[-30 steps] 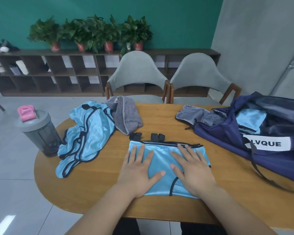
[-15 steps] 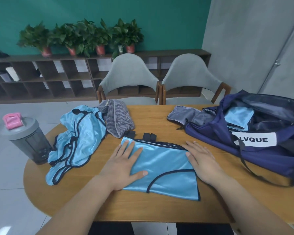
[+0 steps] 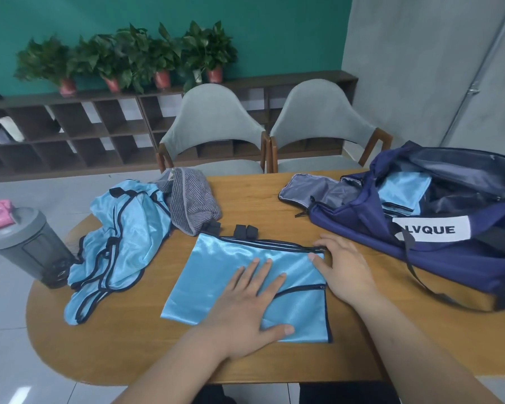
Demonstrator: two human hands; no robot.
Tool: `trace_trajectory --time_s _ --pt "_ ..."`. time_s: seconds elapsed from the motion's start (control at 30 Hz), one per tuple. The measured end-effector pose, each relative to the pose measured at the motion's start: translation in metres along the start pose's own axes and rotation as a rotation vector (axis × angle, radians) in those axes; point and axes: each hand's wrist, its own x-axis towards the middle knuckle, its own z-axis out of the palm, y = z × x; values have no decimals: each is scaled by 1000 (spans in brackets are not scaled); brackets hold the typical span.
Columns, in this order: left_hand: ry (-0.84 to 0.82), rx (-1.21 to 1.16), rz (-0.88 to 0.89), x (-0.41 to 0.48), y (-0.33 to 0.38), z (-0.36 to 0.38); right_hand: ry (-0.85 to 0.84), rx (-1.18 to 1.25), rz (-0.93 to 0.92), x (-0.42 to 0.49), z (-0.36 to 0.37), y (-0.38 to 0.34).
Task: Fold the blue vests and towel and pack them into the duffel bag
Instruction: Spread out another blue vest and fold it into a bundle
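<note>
A folded light-blue vest [image 3: 225, 272] with dark trim lies flat on the wooden table [image 3: 274, 205] in front of me. My left hand [image 3: 251, 304] presses flat on its lower middle, fingers spread. My right hand [image 3: 344, 272] rests on the table at the vest's right edge, fingertips touching the fabric. A crumpled heap of blue vests [image 3: 123, 246] lies to the left. A grey striped towel [image 3: 190, 199] is bunched behind it. The navy duffel bag [image 3: 420, 249] stands open on the right with a folded blue vest [image 3: 403, 193] inside.
A grey shaker bottle [image 3: 27, 246] with a pink lid tab stands at the table's left edge. Two grey chairs [image 3: 213, 123] are pushed in at the far side. The bag's strap [image 3: 426, 284] loops over the table near my right arm.
My right hand slid off the vest's top to its right edge. My left hand went out to the left part, then came back to the lower middle.
</note>
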Motion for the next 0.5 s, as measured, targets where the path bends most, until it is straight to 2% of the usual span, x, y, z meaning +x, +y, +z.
trace_trajectory --time_s 0.1,0.2,0.27,0.5 --pt "65 -28 23 0 7 -3 6 39 17 3 -1 -1" --pt "264 -80 136 3 27 1 -7 62 28 3 -2 -1" --pt "334 -101 224 6 45 7 -19 24 4 1 -1 -1" --pt "325 97 280 1 82 14 11 6 4 -2 -2 -5"
